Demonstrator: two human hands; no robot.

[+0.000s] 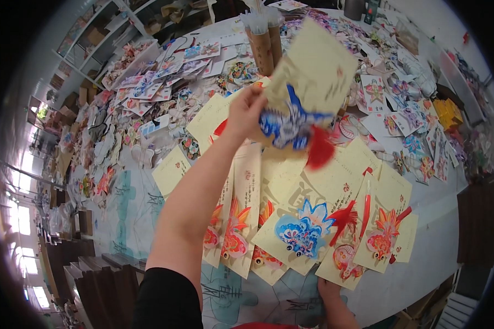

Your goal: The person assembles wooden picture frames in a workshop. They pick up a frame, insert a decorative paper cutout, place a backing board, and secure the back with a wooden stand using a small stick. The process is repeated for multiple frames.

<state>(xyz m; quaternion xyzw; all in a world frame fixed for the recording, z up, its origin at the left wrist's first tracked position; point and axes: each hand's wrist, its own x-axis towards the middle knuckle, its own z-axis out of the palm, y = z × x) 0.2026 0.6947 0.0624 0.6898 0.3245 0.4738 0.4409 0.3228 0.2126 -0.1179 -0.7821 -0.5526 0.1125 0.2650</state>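
cream tasselled card (317, 71) held up

the left hand (248, 112) pinches its edge, fingers closed, above overlapping fish-decorated cards (304, 227). the right hand (329, 289) is at their lower edge, fingers hidden; i cannot tell its grip.

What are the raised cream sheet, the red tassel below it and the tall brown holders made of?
Cream sheet, held in the left hand: looks like matte paper or card, printed and without shine. Red tassel: probably soft thread, since it flares like a brush; blur hides the strands. Brown holders: perhaps cardboard or bamboo; their dull sides leave it open.
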